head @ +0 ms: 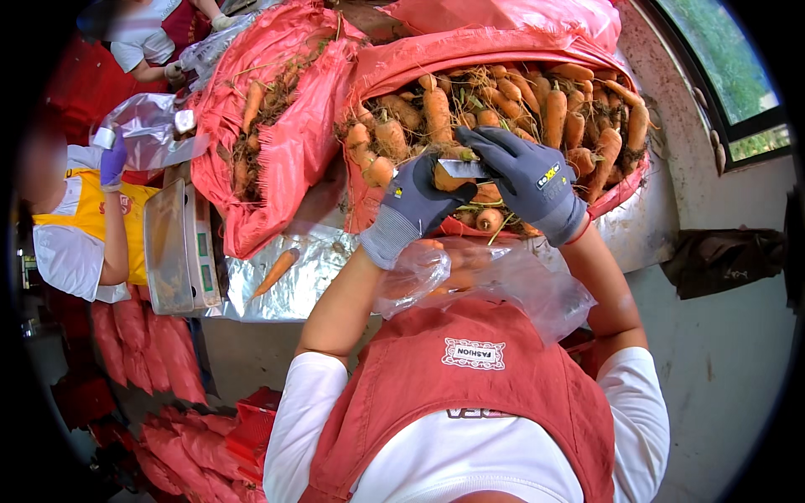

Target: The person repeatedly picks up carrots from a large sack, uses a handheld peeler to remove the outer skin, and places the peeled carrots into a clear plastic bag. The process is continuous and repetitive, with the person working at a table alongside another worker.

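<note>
My left hand (420, 196), in a grey coated work glove, grips a thick carrot (448, 180) with its crown uppermost. A short, wide knife blade (462, 168) lies across the carrot near its top, and my right hand (531, 179), gloved alike, holds the knife; its handle is hidden by the fingers. Under and beyond both hands, an open red woven sack (390, 63) is full of carrots (555, 116) with soil, roots and bits of green stem. Close to my apron, a clear plastic bag (534, 295) holds several carrots.
Left of the full sack, another red sack (217, 157) holds a few carrots and loose roots. One carrot (277, 271) lies on the shiny tabletop (314, 295) beside a weighing scale (182, 251). A co-worker (82, 220) holds a clear bag (148, 129); another person (154, 44) stands beyond.
</note>
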`<move>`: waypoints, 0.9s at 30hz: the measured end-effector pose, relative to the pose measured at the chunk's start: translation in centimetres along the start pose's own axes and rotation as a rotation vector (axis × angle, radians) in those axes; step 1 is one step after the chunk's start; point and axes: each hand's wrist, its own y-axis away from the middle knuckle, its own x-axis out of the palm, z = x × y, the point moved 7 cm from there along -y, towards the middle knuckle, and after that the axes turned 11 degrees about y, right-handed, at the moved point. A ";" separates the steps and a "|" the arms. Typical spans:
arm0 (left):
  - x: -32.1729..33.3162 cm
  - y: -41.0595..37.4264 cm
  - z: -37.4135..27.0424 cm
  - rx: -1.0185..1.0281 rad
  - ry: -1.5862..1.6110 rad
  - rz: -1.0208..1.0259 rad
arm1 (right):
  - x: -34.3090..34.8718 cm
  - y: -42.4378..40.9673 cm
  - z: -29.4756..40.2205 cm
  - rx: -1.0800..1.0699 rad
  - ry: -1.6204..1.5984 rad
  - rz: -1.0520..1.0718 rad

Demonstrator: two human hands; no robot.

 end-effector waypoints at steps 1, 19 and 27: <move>0.1 0.1 -0.1 0.003 0.056 -0.002 | 0.1 0.0 0.0 0.001 0.001 0.004; 1.2 0.5 -1.3 0.089 -0.009 0.069 | 4.1 3.5 -8.7 0.390 0.102 0.091; 2.2 -2.2 -1.0 0.107 -0.563 0.116 | 2.4 1.5 -2.6 0.420 -0.679 0.154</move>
